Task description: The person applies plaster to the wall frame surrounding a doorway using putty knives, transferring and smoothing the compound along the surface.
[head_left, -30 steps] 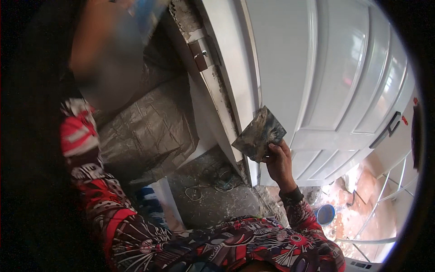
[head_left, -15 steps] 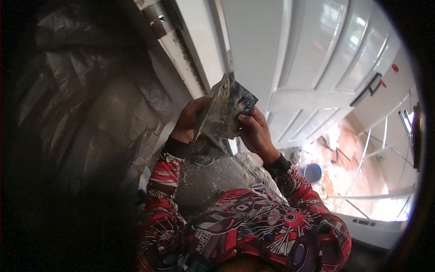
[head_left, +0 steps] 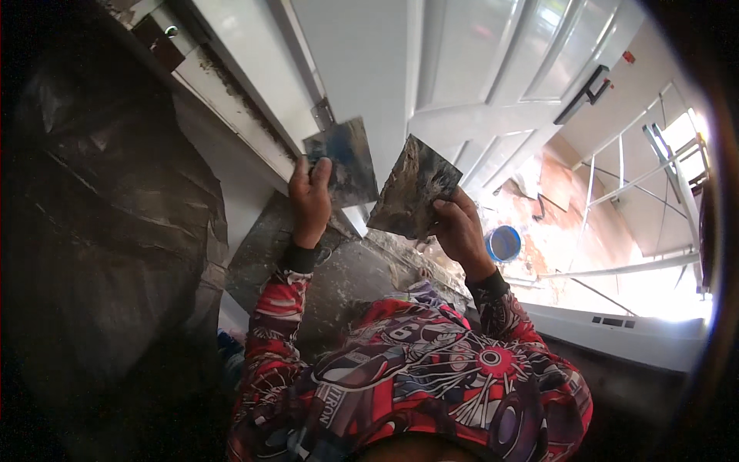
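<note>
My left hand (head_left: 310, 204) grips a flat, square-edged putty scraper (head_left: 349, 163), thumb on its face. Dark and tan smears cover this blade, which tilts up in front of a white door. In my right hand (head_left: 463, 237) is a second putty scraper (head_left: 416, 187) of similar shape, pinched at its lower right side by thumb and fingers. A rough layer of greyish filler or dried paste coats its face. A narrow gap separates the two blades. Whether either one has a handle is hidden by my fingers.
Dark plastic sheeting (head_left: 115, 231) hangs along the left. The white panelled door (head_left: 454, 85) with a dark handle (head_left: 583, 95) stands ahead. On the right are a blue bucket (head_left: 503, 243) and a pale metal frame (head_left: 620, 181). Below my hands lies a spattered grey floor (head_left: 269, 258).
The two scrapers, held together half a second ago, have come apart. My left hand now holds one on the left, my right hand the other. The view has shifted rightward.
</note>
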A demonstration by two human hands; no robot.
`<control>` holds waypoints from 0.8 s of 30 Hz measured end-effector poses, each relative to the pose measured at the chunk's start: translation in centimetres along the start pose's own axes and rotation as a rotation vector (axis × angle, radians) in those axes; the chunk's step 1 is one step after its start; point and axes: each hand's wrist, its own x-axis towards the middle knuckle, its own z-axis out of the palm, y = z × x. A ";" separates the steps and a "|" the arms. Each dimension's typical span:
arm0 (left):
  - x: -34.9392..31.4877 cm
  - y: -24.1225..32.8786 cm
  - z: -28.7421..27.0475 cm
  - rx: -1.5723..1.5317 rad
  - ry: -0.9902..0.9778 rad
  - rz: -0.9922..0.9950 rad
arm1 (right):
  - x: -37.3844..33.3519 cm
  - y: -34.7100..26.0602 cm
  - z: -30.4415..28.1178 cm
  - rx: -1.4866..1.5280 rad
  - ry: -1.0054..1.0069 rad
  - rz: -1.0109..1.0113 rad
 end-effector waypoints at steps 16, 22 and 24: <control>-5.2 0.4 0.1 0.536 -0.337 0.455 | 3.0 -2.9 -0.8 -0.181 0.078 -0.127; -7.5 -1.0 0.4 0.189 -0.072 -0.015 | 3.6 -3.4 -1.8 -0.232 0.070 -0.164; -7.9 1.0 1.4 0.121 -0.016 -0.071 | 3.8 -2.4 -2.2 -0.256 0.119 -0.206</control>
